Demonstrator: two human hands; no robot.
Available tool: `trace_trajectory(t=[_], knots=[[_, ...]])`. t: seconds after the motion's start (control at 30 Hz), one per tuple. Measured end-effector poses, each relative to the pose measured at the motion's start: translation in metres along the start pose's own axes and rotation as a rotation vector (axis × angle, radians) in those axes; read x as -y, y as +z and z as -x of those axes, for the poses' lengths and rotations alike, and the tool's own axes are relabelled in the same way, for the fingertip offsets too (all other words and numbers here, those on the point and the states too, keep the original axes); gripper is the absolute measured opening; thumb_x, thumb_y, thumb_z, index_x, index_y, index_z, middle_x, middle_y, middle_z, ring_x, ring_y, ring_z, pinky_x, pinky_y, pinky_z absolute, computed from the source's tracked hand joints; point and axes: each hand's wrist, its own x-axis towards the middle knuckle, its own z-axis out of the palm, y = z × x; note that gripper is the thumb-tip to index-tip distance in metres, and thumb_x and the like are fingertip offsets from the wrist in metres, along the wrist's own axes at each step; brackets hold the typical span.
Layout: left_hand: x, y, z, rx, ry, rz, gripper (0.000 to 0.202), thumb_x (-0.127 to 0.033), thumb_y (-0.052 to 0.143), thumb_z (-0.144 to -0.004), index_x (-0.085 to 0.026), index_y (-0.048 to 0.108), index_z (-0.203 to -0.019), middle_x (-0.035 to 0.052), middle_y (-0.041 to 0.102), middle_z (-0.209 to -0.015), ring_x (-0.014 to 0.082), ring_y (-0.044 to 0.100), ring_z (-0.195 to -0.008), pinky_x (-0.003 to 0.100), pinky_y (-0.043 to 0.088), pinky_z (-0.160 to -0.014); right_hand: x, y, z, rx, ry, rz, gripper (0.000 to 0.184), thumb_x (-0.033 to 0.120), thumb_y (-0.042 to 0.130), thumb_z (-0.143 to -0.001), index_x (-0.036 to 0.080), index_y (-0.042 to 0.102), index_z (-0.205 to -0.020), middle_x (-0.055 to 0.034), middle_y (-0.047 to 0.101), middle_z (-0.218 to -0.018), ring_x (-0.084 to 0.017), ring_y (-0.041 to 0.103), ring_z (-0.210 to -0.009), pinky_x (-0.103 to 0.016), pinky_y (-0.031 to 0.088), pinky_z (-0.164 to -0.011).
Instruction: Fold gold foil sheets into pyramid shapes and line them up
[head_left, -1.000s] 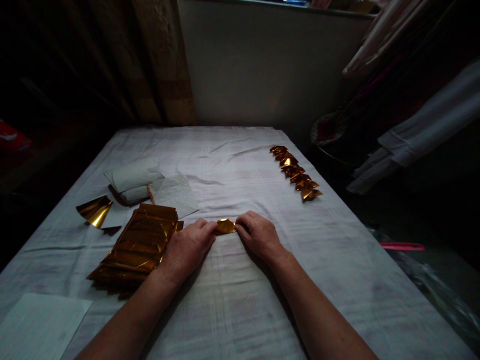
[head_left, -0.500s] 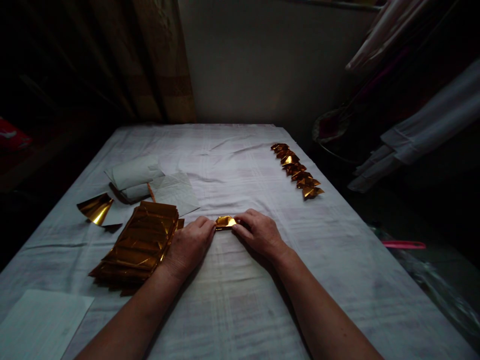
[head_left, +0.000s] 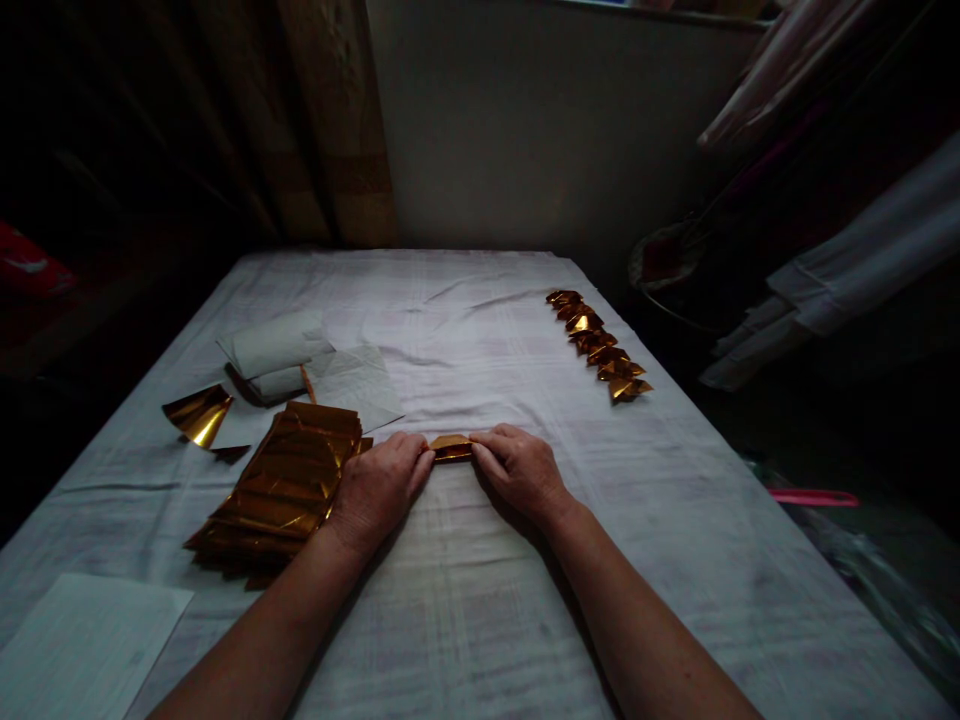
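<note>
Shows coppery gold on the folded strip [head_left: 451, 449] and foil stack [head_left: 292, 470], faint purplish plaid on the whitish tablecloth [head_left: 480, 600].

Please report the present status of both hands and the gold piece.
Left hand and right hand pinching. Folded gold piece held by both ends. Gold stack close beside left hand, possibly crowding it.

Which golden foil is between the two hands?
The small folded strip, pinched by left hand and right hand; the curled piece, stack and row lie outside.
</note>
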Motion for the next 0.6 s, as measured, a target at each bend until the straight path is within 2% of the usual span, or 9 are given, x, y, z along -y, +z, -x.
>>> trace_trajectory(t=[0.23,0.43,0.6], knots=[[0.0001,-0.0032,-0.0011,0.033,-0.086,0.107,0.029,-0.038,0.047,-0.097,-0.02,0.063,-0.081,0.003,0.07,-0.083,0.0171,0.064,-0.071,0.026,0.036,-0.061,-0.0007,0.0036,-0.0003,-0.017,-0.012,-0.002,0.024,0.027,0.05,-0.097,0.024,0.073,-0.105,-0.0043,0.073,-0.093,-0.017,0.066,-0.087,-0.026,0.046,-0.077],[-0.0013,-0.0054,-0.0024,0.049,-0.133,0.247,0.027,-0.035,0.044,-0.097,-0.021,0.06,-0.08,0.0021,0.07,-0.084,0.0177,0.065,-0.078,0.026,0.038,-0.068,0.0061,0.0013,-0.0008,0.004,0.023,0.164,0.028,0.031,0.048,-0.098,0.021,0.069,-0.083,-0.0052,0.068,-0.082,-0.017,0.062,-0.076,-0.026,0.04,-0.067],[0.0003,-0.006,-0.0051,0.078,-0.167,0.339,0.031,-0.037,0.04,-0.097,-0.022,0.059,-0.079,0.0014,0.069,-0.079,0.0173,0.064,-0.075,0.026,0.038,-0.067,0.0064,0.002,-0.0012,0.0,-0.007,0.105,0.027,0.028,0.046,-0.098,0.021,0.066,-0.083,-0.004,0.068,-0.083,-0.015,0.061,-0.077,-0.025,0.039,-0.069]])
